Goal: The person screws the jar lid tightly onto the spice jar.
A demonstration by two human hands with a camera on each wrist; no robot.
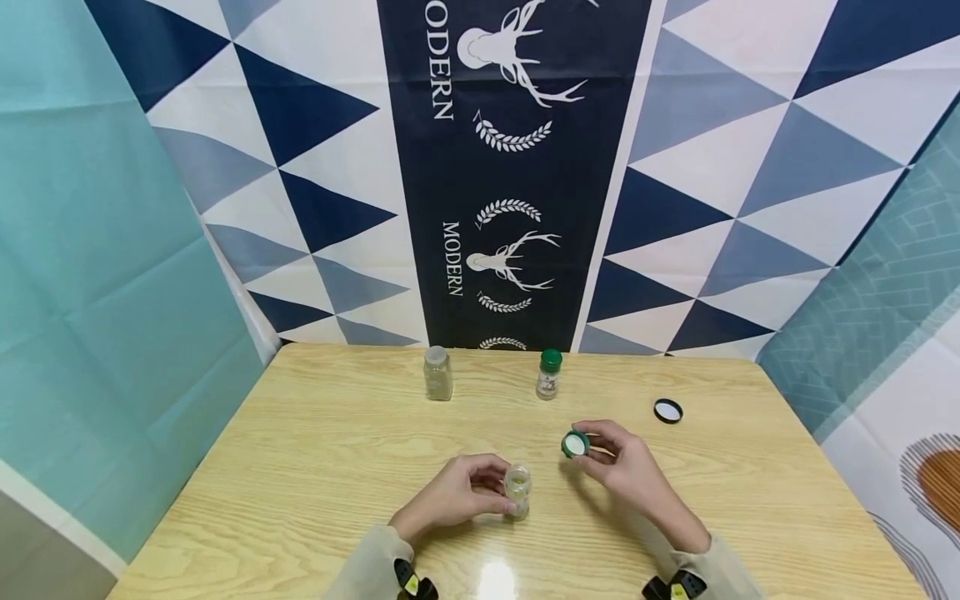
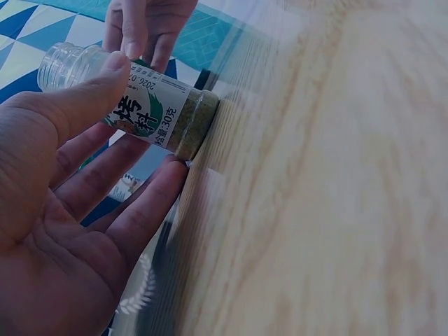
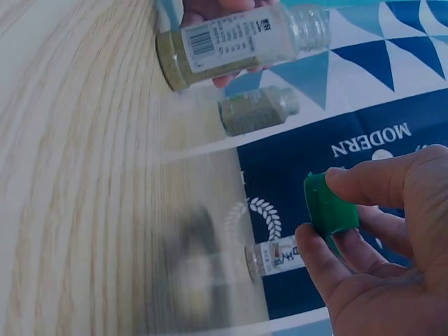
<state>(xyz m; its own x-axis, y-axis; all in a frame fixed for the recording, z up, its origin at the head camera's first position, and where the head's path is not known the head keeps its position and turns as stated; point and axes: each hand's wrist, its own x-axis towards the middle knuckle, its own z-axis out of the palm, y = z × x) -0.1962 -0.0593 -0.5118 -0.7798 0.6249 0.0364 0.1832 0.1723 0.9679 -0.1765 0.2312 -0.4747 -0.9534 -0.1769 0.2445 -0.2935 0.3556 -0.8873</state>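
My left hand point(image 1: 456, 493) grips a clear, uncapped seasoning jar point(image 1: 517, 493), which stands upright on the table near the front. In the left wrist view, thumb and fingers lie round the labelled jar point(image 2: 150, 108), with greenish-brown powder in its lower part. My right hand point(image 1: 633, 473) pinches a green cap point(image 1: 575, 444) between thumb and fingers, above the table and to the right of the jar. The cap's white inner side faces the head camera. From the right wrist, the green cap point(image 3: 332, 204) shows its outer side, apart from the jar point(image 3: 234, 42).
At the table's back edge stand a clear jar with a pale top point(image 1: 438, 375) and a smaller green-capped jar point(image 1: 549, 375). A black-rimmed round lid point(image 1: 667, 410) lies at the right. Patterned cloth point(image 1: 510, 192) hangs behind the wooden table point(image 1: 315, 467).
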